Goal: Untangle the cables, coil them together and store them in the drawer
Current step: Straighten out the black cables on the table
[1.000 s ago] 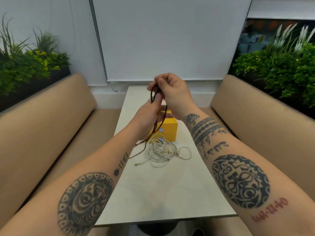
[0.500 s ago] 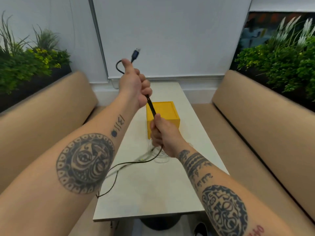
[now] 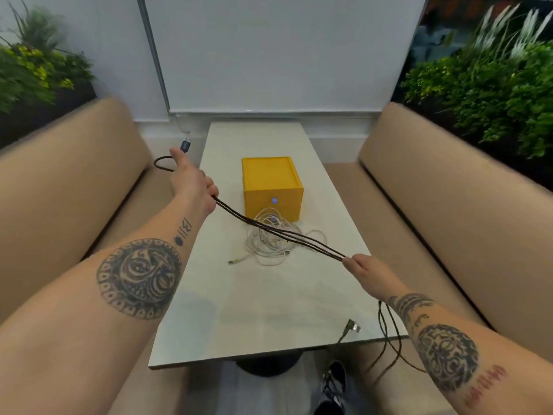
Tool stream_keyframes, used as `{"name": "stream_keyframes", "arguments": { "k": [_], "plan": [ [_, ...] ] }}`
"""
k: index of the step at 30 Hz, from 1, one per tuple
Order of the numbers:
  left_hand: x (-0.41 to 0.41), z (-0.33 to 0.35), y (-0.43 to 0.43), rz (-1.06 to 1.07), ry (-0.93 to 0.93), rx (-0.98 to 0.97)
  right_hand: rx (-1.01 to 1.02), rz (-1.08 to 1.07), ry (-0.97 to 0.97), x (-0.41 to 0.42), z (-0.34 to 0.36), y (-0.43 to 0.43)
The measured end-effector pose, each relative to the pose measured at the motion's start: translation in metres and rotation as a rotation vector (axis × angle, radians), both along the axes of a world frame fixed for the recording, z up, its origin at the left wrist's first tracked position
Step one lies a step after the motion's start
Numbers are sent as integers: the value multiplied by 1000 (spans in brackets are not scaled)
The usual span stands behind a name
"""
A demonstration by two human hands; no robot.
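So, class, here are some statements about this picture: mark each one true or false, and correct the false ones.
1. The black cable is stretched between the left hand and the right hand. True.
2. The white cable is gripped in the right hand. False: it lies in a loose heap on the table, in front of the yellow drawer box.
3. A drawer of the yellow drawer box is pulled open. False: its front looks closed.
4. A plug sticks up past the left thumb. True.
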State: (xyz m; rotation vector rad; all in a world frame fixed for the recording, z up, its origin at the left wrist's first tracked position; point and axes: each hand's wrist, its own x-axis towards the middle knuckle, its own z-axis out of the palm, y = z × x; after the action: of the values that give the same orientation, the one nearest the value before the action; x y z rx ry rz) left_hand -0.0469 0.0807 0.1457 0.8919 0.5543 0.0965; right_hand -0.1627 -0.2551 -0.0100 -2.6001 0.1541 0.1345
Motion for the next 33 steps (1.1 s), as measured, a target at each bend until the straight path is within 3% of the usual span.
{"name": "stream_keyframes", "arguments": {
  "k": [5,9,15,19,23,29,33],
  "plan": [
    [10,-13,29,144,38,72,-47,-15,63,-15,-14,-15],
    [11,-48,18,27,126,166,-16,11,105,-3,-18,6],
    [22,-101,5,-74,168,81,-59,124,417,21,-31,-3],
    [45,-121,44,114,213,15,-158,101,396,26,-47,-60],
    [72,-146,64,189,346,104,-159,73,482,54,-54,-75],
    [94,-155,27,67,406,195,-136,199,721,107,-50,-39],
    [93,-143,13,-68,423,333,-135,344,721,144,-24,-12]
  ]
}}
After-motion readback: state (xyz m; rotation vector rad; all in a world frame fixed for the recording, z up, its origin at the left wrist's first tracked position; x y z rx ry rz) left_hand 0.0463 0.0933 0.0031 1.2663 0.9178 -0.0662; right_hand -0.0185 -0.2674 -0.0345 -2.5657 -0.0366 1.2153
